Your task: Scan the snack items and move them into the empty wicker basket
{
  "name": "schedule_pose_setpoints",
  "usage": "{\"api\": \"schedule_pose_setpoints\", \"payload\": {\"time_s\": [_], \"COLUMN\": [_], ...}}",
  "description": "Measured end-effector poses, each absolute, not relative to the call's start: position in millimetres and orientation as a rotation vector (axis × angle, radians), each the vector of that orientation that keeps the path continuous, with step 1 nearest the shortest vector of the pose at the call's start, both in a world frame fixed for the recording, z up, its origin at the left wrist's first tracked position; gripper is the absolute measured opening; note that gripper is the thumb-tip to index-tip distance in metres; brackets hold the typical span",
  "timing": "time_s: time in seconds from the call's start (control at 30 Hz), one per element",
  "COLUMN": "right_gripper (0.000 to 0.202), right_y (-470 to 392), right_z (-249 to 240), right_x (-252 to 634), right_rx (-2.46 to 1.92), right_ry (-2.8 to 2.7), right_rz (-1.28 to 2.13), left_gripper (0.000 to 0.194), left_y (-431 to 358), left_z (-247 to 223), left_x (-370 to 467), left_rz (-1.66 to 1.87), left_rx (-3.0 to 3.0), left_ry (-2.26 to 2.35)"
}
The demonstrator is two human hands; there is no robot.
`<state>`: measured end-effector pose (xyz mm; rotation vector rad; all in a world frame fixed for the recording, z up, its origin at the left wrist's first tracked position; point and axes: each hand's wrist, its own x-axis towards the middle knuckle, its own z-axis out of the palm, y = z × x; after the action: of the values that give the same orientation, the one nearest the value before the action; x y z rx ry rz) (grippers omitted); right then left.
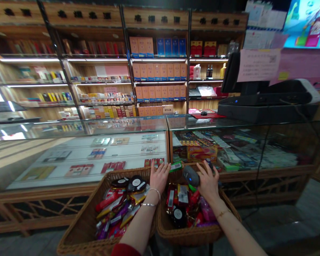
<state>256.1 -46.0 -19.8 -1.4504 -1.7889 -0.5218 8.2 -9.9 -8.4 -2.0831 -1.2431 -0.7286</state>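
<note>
My right hand [208, 179] is wrapped around a dark grey barcode scanner [191, 176] with a small blue light. The scanner's head points left, over the right wicker basket [192, 235]. My left hand [159, 177] reaches to the far rims where the two baskets meet. At its fingertips is a green packet [176, 166] with its barcode facing up, apparently pinched; the grip is partly hidden. Snack packets [182, 193] and a round black pack [178, 216] lie in the right basket. The left wicker basket [77, 227] holds several colourful packets [117, 209] and round black packs [137, 182].
A glass display counter [128, 124] with boxed goods runs behind the baskets. On its right stand a monitor [230, 73] and a dark till unit [266, 110], with a cable [264, 149] hanging down the glass. Lit shelves of boxes [160, 71] line the back wall.
</note>
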Motion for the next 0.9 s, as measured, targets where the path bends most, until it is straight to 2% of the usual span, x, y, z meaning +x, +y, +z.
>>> {"api": "schedule_pose_setpoints", "payload": {"time_s": [0.9], "right_gripper": [0.024], "right_y": [-45.8], "right_z": [-20.9], "right_x": [256.3], "right_rx": [-1.374], "right_ry": [-1.819], "right_rz": [-0.487], "left_gripper": [0.045], "left_y": [-12.9], "left_z": [-7.1], "left_x": [8.5], "left_rz": [-0.721], "left_rx": [-2.109], "left_ry": [-1.281]}}
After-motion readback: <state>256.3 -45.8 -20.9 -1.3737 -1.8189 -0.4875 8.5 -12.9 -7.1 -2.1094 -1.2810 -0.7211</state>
